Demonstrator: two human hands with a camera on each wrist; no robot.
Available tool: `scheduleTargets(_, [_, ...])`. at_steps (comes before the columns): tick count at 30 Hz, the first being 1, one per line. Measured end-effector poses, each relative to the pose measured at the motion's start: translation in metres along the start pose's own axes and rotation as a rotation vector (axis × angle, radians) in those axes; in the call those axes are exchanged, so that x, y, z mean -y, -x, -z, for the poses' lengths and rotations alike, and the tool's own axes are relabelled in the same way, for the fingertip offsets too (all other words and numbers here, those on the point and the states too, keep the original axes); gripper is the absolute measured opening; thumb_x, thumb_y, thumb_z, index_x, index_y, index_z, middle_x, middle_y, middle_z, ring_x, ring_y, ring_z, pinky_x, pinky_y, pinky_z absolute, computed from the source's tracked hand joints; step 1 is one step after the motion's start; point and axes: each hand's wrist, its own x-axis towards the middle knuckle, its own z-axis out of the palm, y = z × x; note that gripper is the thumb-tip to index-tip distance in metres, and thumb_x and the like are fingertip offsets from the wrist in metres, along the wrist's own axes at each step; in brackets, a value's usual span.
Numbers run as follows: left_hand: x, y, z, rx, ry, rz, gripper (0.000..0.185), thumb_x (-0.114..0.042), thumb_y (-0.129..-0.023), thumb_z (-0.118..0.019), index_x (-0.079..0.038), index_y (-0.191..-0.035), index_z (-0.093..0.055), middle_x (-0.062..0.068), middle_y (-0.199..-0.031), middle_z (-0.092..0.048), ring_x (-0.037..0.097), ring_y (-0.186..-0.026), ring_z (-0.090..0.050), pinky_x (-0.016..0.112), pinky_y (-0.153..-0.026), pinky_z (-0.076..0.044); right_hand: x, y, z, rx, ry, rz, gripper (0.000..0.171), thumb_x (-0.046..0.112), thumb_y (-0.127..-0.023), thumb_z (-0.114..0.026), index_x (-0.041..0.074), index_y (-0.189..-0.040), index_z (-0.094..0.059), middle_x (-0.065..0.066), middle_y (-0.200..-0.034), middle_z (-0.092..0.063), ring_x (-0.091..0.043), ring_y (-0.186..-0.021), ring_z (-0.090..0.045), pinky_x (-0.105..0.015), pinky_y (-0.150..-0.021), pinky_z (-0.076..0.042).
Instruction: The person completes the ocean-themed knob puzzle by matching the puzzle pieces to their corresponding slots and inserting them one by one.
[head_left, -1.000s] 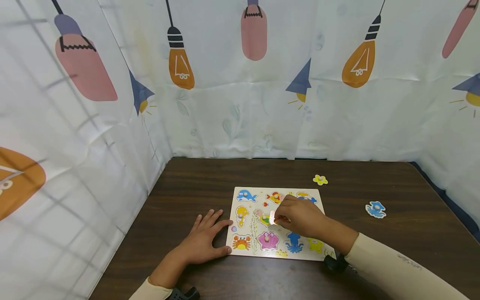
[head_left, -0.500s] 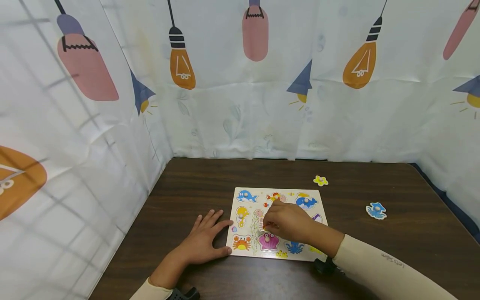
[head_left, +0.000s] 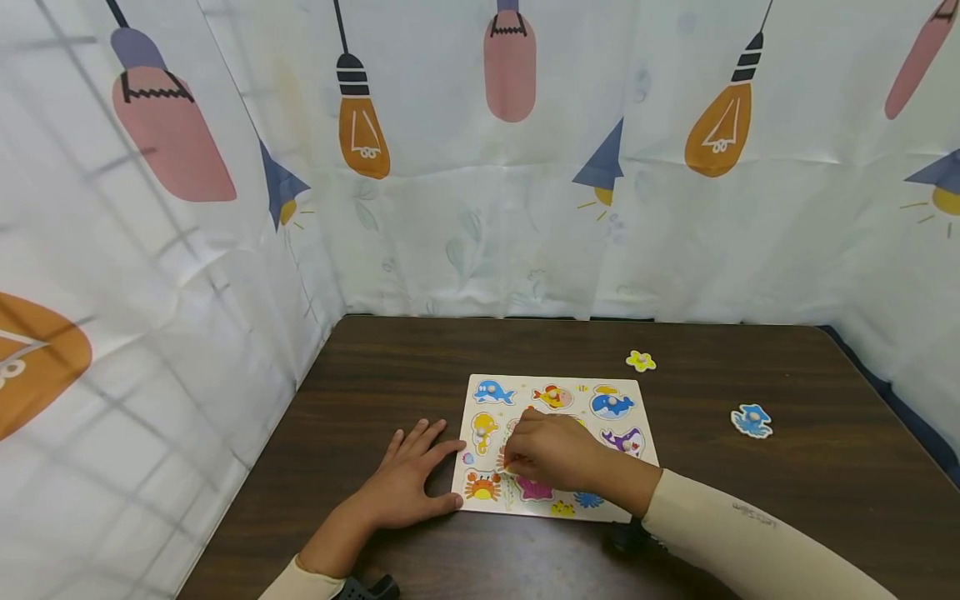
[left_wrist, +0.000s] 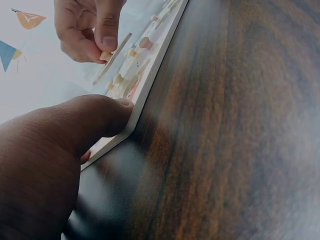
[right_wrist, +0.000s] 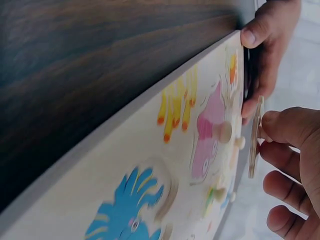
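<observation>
The right hand [head_left: 551,454] pinches a thin flat wooden puzzle piece [right_wrist: 255,137] above the pale wooden puzzle board [head_left: 628,396]. The left hand [head_left: 408,483], fingers relaxed, braces the board's left edge on the dark worktop [head_left: 390,367].

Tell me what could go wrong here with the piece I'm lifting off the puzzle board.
1. The right hand pinches the piece only by its small peg, tilted on edge above the board; that thin grip may slip and the piece could drop onto the seated pieces.
2. The left hand steadies only the board's left edge with its thumb, so a snag might shift the board.
3. The blue piece lies loose near the table's right side; a sleeve could sweep it off.
</observation>
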Motion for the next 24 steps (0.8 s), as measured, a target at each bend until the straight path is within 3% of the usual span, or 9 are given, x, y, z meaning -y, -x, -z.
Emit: scheduleTargets(24, [0.000,0.000,0.001,-0.005,0.012,-0.016,0.077,-0.070,-0.087,-0.065,-0.032,-0.152,-0.049,0.011,-0.166,-0.029,0.039,-0.154,-0.016,0.066,-0.119,-0.005,0.018,-0.023,-0.021,0.073,0.025,0.080,0.002,0.027,-0.092,-0.076,0.027,-0.094,-0.077,0.021,-0.087,-0.067,-0.002,-0.089,-0.056,-0.017,-0.070,-0.046])
